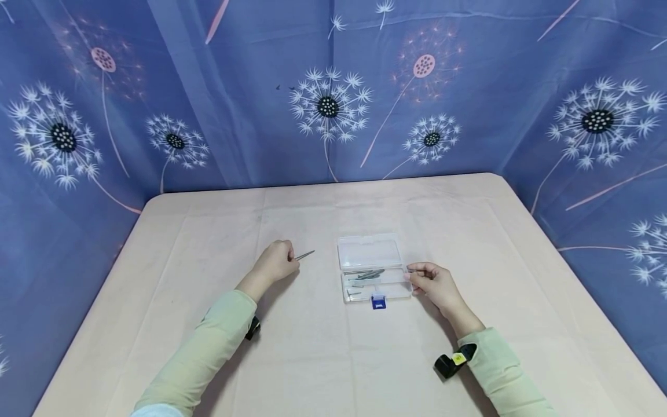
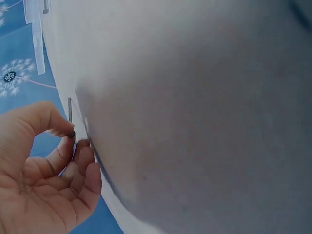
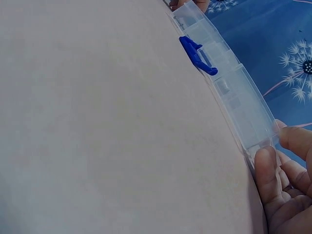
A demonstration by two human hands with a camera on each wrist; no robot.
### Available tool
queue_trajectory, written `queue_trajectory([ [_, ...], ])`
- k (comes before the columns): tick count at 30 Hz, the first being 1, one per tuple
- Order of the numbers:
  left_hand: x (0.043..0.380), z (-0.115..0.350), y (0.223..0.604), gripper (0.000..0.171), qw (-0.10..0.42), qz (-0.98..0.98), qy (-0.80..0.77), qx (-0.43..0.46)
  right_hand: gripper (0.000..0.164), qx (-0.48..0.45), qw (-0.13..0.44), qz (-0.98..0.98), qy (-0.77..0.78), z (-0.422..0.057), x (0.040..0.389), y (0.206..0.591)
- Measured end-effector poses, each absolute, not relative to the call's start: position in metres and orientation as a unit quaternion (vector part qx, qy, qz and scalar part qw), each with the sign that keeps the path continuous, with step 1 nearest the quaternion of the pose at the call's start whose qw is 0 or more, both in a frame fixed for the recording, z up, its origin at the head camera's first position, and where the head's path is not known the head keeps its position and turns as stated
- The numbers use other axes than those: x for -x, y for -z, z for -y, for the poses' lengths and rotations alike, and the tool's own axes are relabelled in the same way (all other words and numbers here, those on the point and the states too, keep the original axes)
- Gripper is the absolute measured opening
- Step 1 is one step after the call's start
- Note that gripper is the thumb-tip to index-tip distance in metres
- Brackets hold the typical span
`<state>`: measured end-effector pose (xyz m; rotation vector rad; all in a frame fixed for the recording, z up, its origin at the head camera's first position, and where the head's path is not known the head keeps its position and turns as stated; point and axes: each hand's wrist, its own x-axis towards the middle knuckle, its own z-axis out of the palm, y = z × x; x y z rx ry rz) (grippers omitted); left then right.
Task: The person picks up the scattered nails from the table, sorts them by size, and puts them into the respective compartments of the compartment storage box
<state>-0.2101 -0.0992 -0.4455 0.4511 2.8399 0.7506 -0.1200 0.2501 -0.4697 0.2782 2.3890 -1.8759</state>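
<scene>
On the table my left hand [image 1: 278, 260] pinches a slim grey metal nail [image 1: 305, 255] between thumb and fingertips, its far end pointing right. The left wrist view shows the nail [image 2: 69, 109] rising from the pinch, with the other fingers curled below. To the right lies a clear plastic box [image 1: 376, 291] with its lid [image 1: 369, 252] laid back and a blue latch [image 1: 378, 302] at the front. Several thin metal nails [image 1: 370, 274] lie inside it. My right hand [image 1: 435, 285] grips the box's right end, thumb and fingers on its wall, as the right wrist view also shows.
A pale cloth covers the table [image 1: 312, 359]. Blue dandelion-patterned curtain [image 1: 250, 116] stands along the back and both sides. Black wrist cameras [image 1: 454, 362] sit at both cuffs.
</scene>
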Motion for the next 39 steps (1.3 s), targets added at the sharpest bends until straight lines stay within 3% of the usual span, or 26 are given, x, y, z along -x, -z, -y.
queue_trajectory([
  [16, 0.206, 0.103, 0.446, 0.008, 0.093, -0.925, -0.344, -0.132, 0.035, -0.088, 0.051, -0.778, 0.62, -0.25, 0.119, 0.473],
  [39, 0.196, 0.092, 0.443, 0.019, 0.192, -0.769, -0.61, 0.001, 0.035, -0.087, 0.05, -0.783, 0.614, -0.251, 0.12, 0.47],
])
